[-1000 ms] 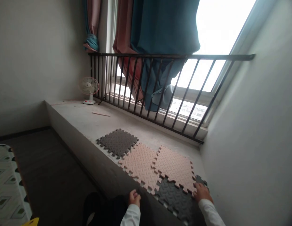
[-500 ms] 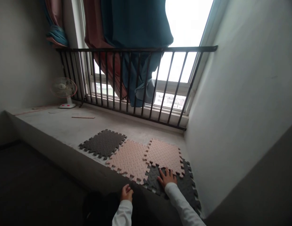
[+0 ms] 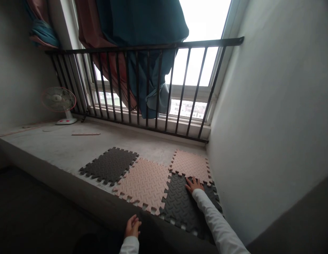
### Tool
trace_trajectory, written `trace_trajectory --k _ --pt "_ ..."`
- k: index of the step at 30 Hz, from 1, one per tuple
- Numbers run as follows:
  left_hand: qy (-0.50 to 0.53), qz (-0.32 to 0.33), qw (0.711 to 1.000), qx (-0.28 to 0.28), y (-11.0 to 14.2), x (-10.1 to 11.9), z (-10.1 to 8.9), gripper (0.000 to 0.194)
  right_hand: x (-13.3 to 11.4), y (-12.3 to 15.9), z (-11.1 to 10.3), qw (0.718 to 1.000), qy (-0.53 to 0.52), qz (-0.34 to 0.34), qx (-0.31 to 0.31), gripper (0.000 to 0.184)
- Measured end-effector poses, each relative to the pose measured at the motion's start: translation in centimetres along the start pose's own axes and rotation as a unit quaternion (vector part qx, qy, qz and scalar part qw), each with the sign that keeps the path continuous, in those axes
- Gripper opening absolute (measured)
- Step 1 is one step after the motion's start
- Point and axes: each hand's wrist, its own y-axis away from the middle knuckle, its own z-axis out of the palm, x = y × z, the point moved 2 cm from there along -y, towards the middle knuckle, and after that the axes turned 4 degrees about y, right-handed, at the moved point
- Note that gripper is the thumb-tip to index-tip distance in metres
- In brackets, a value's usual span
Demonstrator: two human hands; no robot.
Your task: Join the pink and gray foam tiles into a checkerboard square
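Observation:
My right hand (image 3: 195, 186) lies palm down with fingers spread, its fingertips at the front edge of the far pink foam mat tile (image 3: 190, 165). Beneath that hand is a dark foam tile (image 3: 179, 199), part of it hidden by my sleeve. The pink tile lies behind the dark one, along their shared toothed edge; whether the teeth are locked I cannot tell. My left hand (image 3: 132, 227) hangs in front of the ledge, empty, its fingers loosely bent. To the left are another pink tile (image 3: 144, 183) and a second dark tile (image 3: 111, 165).
The tiles lie on a raised concrete ledge (image 3: 58, 148). Behind it stand a dark metal railing (image 3: 142, 123), curtains (image 3: 142, 24) and a window. A fan (image 3: 59, 102) and a thin strip (image 3: 85, 134) are at left. A wall (image 3: 264, 123) bounds the right side.
The far pink tile has slid back and to the right under my right hand, uncovering more of the dark tile. My left hand stays low, and the view has shifted slightly.

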Motion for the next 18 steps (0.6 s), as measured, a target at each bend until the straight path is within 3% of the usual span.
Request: trace_trajectory --k 8,18 --pt "0.016 -0.006 1.0 -0.015 -0.3 -1.0 0.9 0.027 0.8 -2.9 -0.6 1.0 -0.019 0.0 -0.001 0.046" --pt "-0.004 -0.025 0.999 -0.024 0.2 -0.3 0.6 0.029 2.2 -4.1 -1.2 1.0 -0.014 0.005 -0.015 0.053"
